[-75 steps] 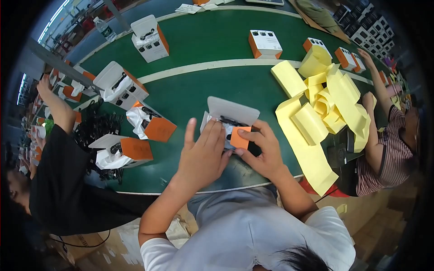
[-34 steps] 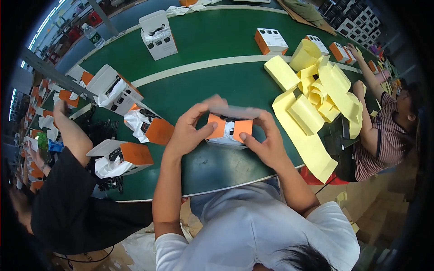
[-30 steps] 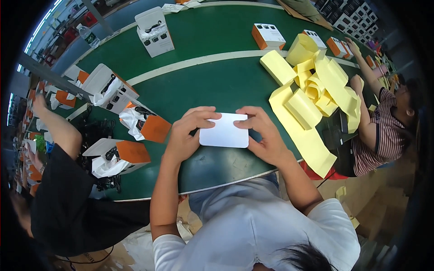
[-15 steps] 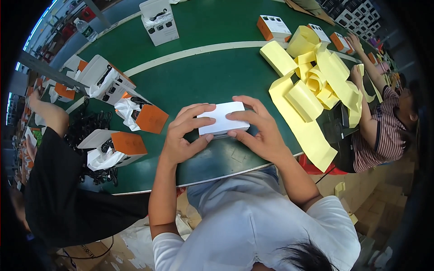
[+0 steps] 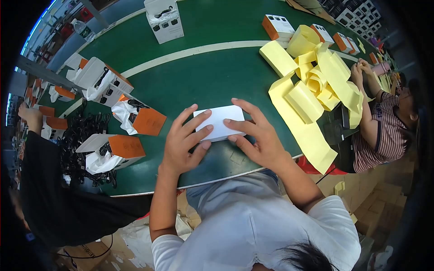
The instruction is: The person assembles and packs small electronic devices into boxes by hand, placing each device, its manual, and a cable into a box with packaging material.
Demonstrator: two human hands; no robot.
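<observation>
On the green table in front of me lies a small, flat white box, its plain top facing up. My left hand grips its left side, fingers spread, with fingertips on the top and the thumb at the near edge. From the right, my right hand clasps the same box. One finger reaches its far corner, another presses on the top, and the thumb is at the near edge. Whatever is inside the box is hidden. Left of my left hand stands an open orange-and-white carton with white wrapping and a black cable in it.
More open cartons and a heap of black cables sit at left, beside a co-worker's black sleeve. Curled yellow sheets pile at right, near another co-worker. Closed cartons line the far side.
The white box has shifted slightly left and my left fingers are spread wider. The right co-worker's hand has drawn back from the far cartons. The left co-worker's arm has moved further left.
</observation>
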